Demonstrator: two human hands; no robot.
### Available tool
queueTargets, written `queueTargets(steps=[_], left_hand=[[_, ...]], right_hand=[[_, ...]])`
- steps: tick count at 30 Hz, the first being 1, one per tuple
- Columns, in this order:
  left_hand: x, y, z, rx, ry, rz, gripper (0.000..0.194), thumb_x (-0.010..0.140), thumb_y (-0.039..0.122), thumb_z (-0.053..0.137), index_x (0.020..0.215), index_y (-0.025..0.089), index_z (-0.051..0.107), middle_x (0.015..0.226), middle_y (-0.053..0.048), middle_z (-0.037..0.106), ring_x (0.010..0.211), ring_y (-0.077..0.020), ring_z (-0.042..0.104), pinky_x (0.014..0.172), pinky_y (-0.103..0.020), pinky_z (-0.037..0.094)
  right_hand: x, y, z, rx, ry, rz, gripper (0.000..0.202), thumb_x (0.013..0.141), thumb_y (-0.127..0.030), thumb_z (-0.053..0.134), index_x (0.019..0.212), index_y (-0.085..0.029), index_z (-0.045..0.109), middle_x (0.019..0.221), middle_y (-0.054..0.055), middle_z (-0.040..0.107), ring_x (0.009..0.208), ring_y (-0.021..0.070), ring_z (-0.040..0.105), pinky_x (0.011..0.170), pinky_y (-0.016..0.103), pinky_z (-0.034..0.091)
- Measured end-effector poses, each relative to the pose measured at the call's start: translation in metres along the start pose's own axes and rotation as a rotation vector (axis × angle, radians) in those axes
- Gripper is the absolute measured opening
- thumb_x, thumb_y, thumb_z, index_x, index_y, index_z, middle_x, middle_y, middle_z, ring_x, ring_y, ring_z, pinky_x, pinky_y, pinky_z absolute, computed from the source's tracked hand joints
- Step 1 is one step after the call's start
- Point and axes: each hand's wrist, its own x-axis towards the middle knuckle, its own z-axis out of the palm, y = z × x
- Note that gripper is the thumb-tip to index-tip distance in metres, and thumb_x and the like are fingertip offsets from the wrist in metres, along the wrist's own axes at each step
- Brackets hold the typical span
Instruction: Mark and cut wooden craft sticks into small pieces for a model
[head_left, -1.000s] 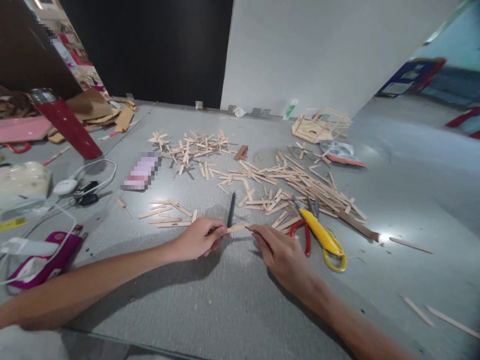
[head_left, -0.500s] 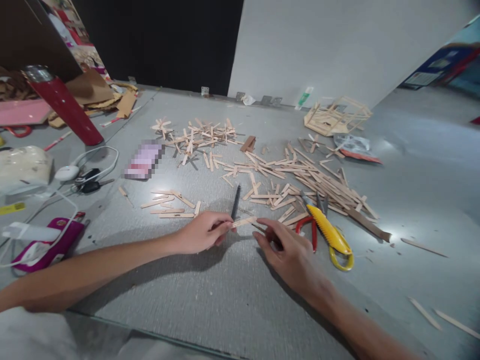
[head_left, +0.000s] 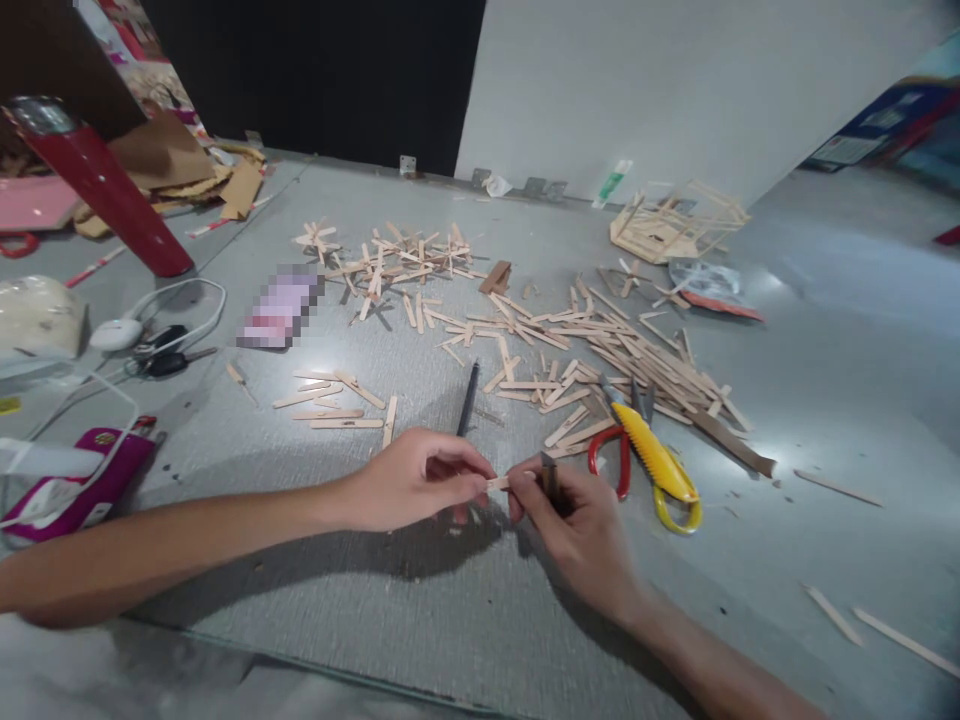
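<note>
My left hand (head_left: 420, 480) pinches one end of a short wooden craft stick (head_left: 498, 484) between thumb and fingers. At its other end my right hand (head_left: 581, 510) grips the same stick with the fingertips. A small dark flat piece (head_left: 550, 474) juts up from the fingers of that right hand; its kind is unclear. Just beyond my left hand lies a slim black pen-like tool (head_left: 469, 398). Beside my right hand rest a yellow-handled cutter (head_left: 654, 452) and a red-handled tool (head_left: 611, 458). Loose craft sticks (head_left: 337, 400) lie left of the black tool.
A large pile of craft sticks (head_left: 637, 355) spreads across the middle. A wooden stick frame (head_left: 667, 228) stands at the back right, near a plastic packet (head_left: 716, 288). To the left are a phone (head_left: 281, 308), a red bottle (head_left: 105, 185), cables, keys (head_left: 166, 358) and a purple case (head_left: 112, 455).
My hands have come closer together and slightly nearer to me. My right fingers have closed on the stick's end, and the dark piece now points upward.
</note>
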Motion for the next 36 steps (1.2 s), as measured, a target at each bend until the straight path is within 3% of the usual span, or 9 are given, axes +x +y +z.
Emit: queueTargets(steps=[4,16,24,30,36], left_hand=[[0.0,-0.001,0.001,-0.029,-0.008,0.013,0.016,0.093,0.028,0.071,0.091,0.012,0.071,0.082,-0.005,0.073,0.064,-0.0105,0.065,0.06,-0.02,0.051],[0.0,0.0,0.004,0.009,0.024,-0.116,0.017,0.096,0.028,0.066,0.087,0.013,0.065,0.082,-0.006,0.074,0.066,-0.0124,0.069,0.059,-0.021,0.05],[0.002,-0.006,0.001,0.038,-0.015,-0.093,0.014,0.096,0.025,0.067,0.088,0.014,0.064,0.08,-0.005,0.074,0.065,-0.0126,0.068,0.06,-0.022,0.05],[0.001,-0.01,0.008,0.025,0.051,-0.164,0.014,0.102,0.019,0.057,0.089,0.015,0.056,0.081,-0.004,0.073,0.066,-0.0149,0.073,0.059,-0.025,0.055],[0.001,-0.017,0.012,0.093,0.124,-0.1,0.017,0.102,0.018,0.055,0.086,0.016,0.055,0.077,-0.005,0.072,0.066,-0.0165,0.073,0.059,-0.026,0.057]], right_hand=[[-0.003,0.001,0.005,-0.022,-0.057,-0.004,0.046,0.103,-0.046,0.054,0.064,-0.021,0.058,0.054,-0.002,0.052,0.048,0.0121,0.044,0.047,0.026,0.034],[-0.002,0.003,0.007,-0.072,-0.111,0.0,0.047,0.103,-0.049,0.052,0.065,-0.021,0.056,0.055,-0.002,0.054,0.049,0.0125,0.046,0.049,0.026,0.036],[0.002,-0.001,0.006,-0.057,-0.103,0.067,0.048,0.1,-0.051,0.056,0.062,-0.023,0.055,0.053,-0.001,0.052,0.049,0.0144,0.048,0.049,0.028,0.038],[0.005,0.003,0.008,-0.029,-0.12,0.115,0.049,0.098,-0.055,0.056,0.061,-0.023,0.053,0.052,-0.002,0.051,0.049,0.0141,0.047,0.048,0.027,0.038],[0.008,0.006,0.009,0.044,-0.176,0.243,0.054,0.093,-0.066,0.059,0.06,-0.023,0.054,0.052,-0.002,0.05,0.047,0.0131,0.045,0.047,0.027,0.038]])
